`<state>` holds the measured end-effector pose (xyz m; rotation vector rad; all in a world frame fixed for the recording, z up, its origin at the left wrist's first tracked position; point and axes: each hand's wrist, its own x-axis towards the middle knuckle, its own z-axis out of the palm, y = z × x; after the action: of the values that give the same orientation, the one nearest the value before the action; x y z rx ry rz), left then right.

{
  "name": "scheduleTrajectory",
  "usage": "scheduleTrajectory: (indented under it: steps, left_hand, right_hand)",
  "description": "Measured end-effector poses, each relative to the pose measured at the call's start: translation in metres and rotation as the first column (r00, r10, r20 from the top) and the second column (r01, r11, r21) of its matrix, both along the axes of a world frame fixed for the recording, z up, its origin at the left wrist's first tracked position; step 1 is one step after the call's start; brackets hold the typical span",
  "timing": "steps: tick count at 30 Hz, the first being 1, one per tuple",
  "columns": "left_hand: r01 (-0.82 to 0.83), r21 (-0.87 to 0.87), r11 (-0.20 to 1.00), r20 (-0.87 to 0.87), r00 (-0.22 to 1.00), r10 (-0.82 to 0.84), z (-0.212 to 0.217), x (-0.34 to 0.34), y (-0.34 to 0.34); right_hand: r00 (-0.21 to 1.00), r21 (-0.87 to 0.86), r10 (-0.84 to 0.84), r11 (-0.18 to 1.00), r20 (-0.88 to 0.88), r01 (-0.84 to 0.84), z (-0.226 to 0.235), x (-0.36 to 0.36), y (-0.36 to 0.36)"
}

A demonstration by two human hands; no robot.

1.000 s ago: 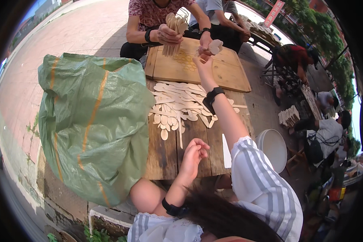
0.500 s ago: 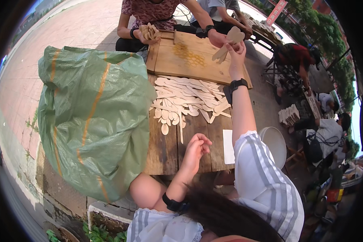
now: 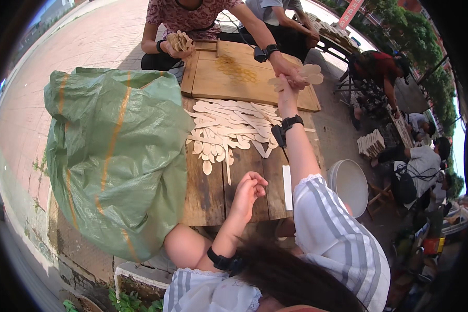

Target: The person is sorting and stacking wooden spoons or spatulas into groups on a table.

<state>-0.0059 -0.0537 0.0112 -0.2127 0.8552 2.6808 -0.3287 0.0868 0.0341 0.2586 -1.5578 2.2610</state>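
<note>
My right hand (image 3: pixel 287 96) reaches over the far right of the table, its fingers closed at a few flat wooden spoons (image 3: pixel 313 79). A co-worker's hand (image 3: pixel 288 68) grips the same spoons from above and partly hides my fingertips. Near the table's front edge hovers my left hand (image 3: pixel 248 195), fingers loosely curled and apart, with nothing in it. Beyond it lies a loose pile of pale wooden spoons (image 3: pixel 229 125) on the plank table (image 3: pixel 205 200). The co-worker's other hand holds a bundle of wooden spoons (image 3: pixel 179 41).
A big green woven sack (image 3: pixel 114 156) covers the table's left side. Behind the pile is a wooden board (image 3: pixel 265 88) with yellowish marks. A white strip (image 3: pixel 287 187) lies at the right, beside a white bucket (image 3: pixel 351 187). Other people work farther right.
My right hand has moved slightly left and down with the wooden spoons, which have turned sideways. The co-worker's hand has closed over them. My left hand has hardly moved.
</note>
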Motion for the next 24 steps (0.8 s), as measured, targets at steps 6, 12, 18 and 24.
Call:
scheduleTrajectory:
  steps: [6, 12, 18, 24]
  left_hand:
    - [-0.027, 0.007, 1.000, 0.027, 0.999, 0.027, -0.001, 0.004, -0.010]
    - [-0.016, 0.009, 1.000, 0.014, 1.000, 0.016, -0.004, 0.000, -0.003]
    - [-0.024, 0.013, 1.000, 0.006, 1.000, 0.024, -0.002, 0.004, -0.003]
    - [-0.281, -0.348, 0.895, -0.140, 0.959, 0.247, 0.006, 0.005, 0.001]
  right_hand:
    - [1.000, -0.070, -0.019, 0.997, 0.018, 0.020, 0.021, 0.033, -0.023]
    - [0.969, 0.251, -0.242, 0.936, -0.050, 0.247, 0.018, 0.044, -0.005]
    - [0.918, 0.269, -0.105, 0.963, 0.383, -0.002, -0.002, 0.111, -0.034]
    - [0.929, 0.459, 0.051, 0.859, 0.367, -0.228, 0.003, 0.193, -0.041]
